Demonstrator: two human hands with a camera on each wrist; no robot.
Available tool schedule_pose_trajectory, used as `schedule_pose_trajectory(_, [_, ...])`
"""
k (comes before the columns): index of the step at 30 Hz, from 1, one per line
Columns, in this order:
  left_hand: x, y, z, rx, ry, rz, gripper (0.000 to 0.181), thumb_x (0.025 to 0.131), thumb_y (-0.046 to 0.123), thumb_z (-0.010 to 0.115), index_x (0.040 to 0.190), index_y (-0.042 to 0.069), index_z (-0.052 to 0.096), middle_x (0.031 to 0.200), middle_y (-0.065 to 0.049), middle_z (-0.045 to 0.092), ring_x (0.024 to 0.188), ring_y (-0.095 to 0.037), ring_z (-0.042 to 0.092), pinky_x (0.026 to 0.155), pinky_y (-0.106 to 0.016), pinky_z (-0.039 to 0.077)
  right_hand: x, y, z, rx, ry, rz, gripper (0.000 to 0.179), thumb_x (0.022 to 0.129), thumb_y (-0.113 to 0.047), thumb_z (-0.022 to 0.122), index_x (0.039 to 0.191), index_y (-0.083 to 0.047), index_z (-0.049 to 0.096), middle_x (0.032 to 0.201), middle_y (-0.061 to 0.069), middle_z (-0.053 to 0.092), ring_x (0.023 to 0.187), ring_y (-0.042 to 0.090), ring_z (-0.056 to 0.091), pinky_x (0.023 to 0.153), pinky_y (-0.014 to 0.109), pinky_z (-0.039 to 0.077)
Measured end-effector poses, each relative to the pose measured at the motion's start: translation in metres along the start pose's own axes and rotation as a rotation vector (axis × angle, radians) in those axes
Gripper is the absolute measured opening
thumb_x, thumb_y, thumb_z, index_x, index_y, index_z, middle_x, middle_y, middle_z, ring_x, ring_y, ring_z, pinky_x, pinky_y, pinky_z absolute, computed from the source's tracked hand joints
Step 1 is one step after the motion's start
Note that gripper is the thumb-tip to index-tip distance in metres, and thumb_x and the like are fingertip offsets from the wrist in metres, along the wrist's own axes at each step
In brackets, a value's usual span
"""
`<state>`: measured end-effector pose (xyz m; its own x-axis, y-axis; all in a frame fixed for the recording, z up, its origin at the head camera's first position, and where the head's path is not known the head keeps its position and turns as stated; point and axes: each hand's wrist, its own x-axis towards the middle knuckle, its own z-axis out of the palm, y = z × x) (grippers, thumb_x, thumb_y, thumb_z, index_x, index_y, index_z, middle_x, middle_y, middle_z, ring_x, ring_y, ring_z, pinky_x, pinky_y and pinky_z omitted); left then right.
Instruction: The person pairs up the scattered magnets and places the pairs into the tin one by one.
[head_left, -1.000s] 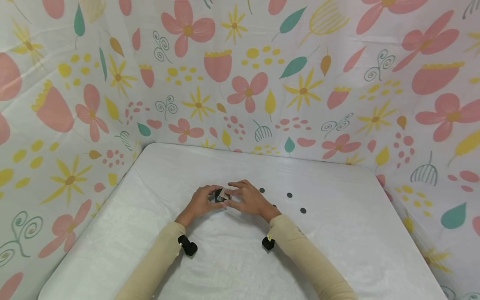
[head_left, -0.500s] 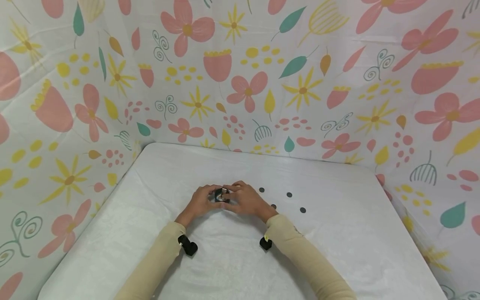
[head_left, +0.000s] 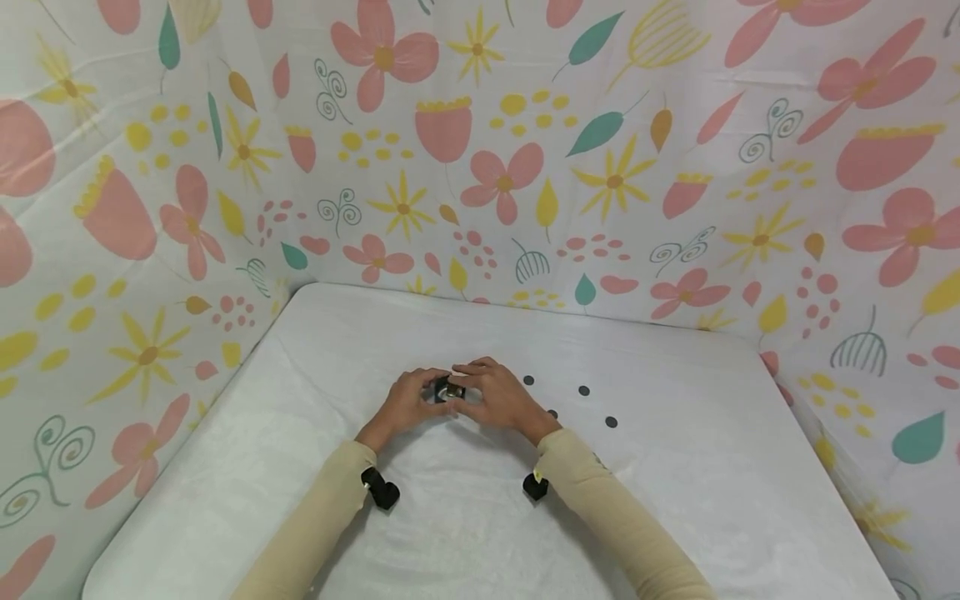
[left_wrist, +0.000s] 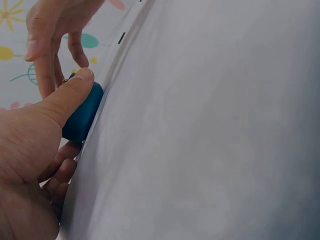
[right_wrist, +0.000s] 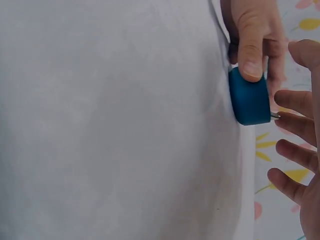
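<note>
My left hand (head_left: 407, 400) grips a small block, with the thumb over one side and the fingers curled behind it. Dark teal in both wrist views, the block (right_wrist: 250, 102) has rounded corners. A thin shiny metal piece (right_wrist: 275, 116) sticks out of its end toward my right hand. From the head view, the top of the block (head_left: 450, 389) looks black with a silvery part. My right hand (head_left: 497, 397) is at the block's right side. Its fingers (right_wrist: 295, 122) are spread and fairly straight, one fingertip right at the metal piece, the thumb standing apart.
Several small dark discs (head_left: 584, 391) lie on the white-covered table (head_left: 465, 517) to the right of my right hand. Black wrist devices (head_left: 385, 492) hang under both sleeves. A flower-printed cloth (head_left: 495, 108) stands behind and beside the table.
My right fingers moved in over the block, then drew back a little. The pale flat face on its top earlier now shows as a shiny silvery part. The left hand keeps its hold.
</note>
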<state>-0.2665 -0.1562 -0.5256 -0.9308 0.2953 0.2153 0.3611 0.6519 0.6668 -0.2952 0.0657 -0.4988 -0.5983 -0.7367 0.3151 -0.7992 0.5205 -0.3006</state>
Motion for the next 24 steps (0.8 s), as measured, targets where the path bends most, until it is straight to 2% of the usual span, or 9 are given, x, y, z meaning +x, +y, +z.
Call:
schedule_pose_trajectory(6, [0.001, 0.0, 0.001, -0.018, -0.008, -0.032, 0.062, 0.08, 0.033, 0.09, 0.134, 0.012, 0.067, 0.127, -0.007, 0.069, 0.11, -0.028, 0.063, 0.097, -0.048, 0.049, -0.002, 0.0, -0.005, 0.032, -0.022, 0.049, 0.05, 0.099, -0.051, 0.062, 0.133, -0.015, 0.07, 0.139, 0.007, 0.064, 0.128, 0.024, 0.055, 0.108, 0.044, 0.045])
schedule_pose_trajectory(11, [0.002, 0.0, 0.001, -0.009, -0.024, -0.057, 0.063, 0.081, 0.036, 0.089, 0.134, 0.011, 0.065, 0.124, -0.007, 0.068, 0.109, -0.026, 0.06, 0.098, -0.048, 0.046, -0.005, 0.0, -0.011, 0.076, -0.016, 0.057, 0.046, 0.098, -0.047, 0.067, 0.131, -0.015, 0.072, 0.136, 0.008, 0.066, 0.126, 0.024, 0.057, 0.106, 0.046, 0.047])
schedule_pose_trajectory(15, [0.003, 0.003, -0.001, 0.01, -0.063, -0.102, 0.077, 0.08, 0.042, 0.088, 0.142, 0.008, 0.057, 0.125, -0.01, 0.066, 0.111, -0.027, 0.057, 0.1, -0.05, 0.044, -0.011, 0.002, -0.017, 0.087, 0.001, 0.058, 0.046, 0.095, -0.041, 0.072, 0.132, -0.013, 0.071, 0.136, 0.007, 0.066, 0.127, 0.025, 0.058, 0.106, 0.047, 0.048])
schedule_pose_trajectory(19, [0.003, 0.01, -0.008, 0.009, -0.128, -0.158, 0.093, 0.08, 0.048, 0.087, 0.152, 0.009, 0.045, 0.132, -0.013, 0.062, 0.12, -0.03, 0.055, 0.105, -0.052, 0.043, -0.019, 0.004, -0.026, 0.1, 0.022, 0.07, 0.049, 0.093, -0.039, 0.075, 0.134, -0.011, 0.07, 0.137, 0.006, 0.065, 0.128, 0.025, 0.058, 0.106, 0.048, 0.048])
schedule_pose_trajectory(21, [0.003, 0.013, -0.012, 0.003, -0.153, -0.152, 0.096, 0.081, 0.05, 0.085, 0.155, 0.01, 0.041, 0.139, -0.013, 0.058, 0.127, -0.031, 0.053, 0.109, -0.052, 0.041, -0.024, 0.006, -0.031, 0.109, 0.031, 0.081, 0.051, 0.093, -0.042, 0.075, 0.134, -0.012, 0.069, 0.137, 0.005, 0.065, 0.128, 0.024, 0.058, 0.106, 0.048, 0.047])
schedule_pose_trajectory(24, [0.004, 0.021, -0.016, 0.009, -0.149, -0.085, 0.093, 0.085, 0.054, 0.08, 0.157, 0.013, 0.038, 0.147, -0.01, 0.052, 0.136, -0.03, 0.047, 0.113, -0.053, 0.037, -0.035, 0.01, -0.041, 0.135, 0.051, 0.095, 0.054, 0.091, -0.045, 0.076, 0.135, -0.015, 0.069, 0.138, 0.005, 0.065, 0.128, 0.024, 0.058, 0.106, 0.049, 0.048])
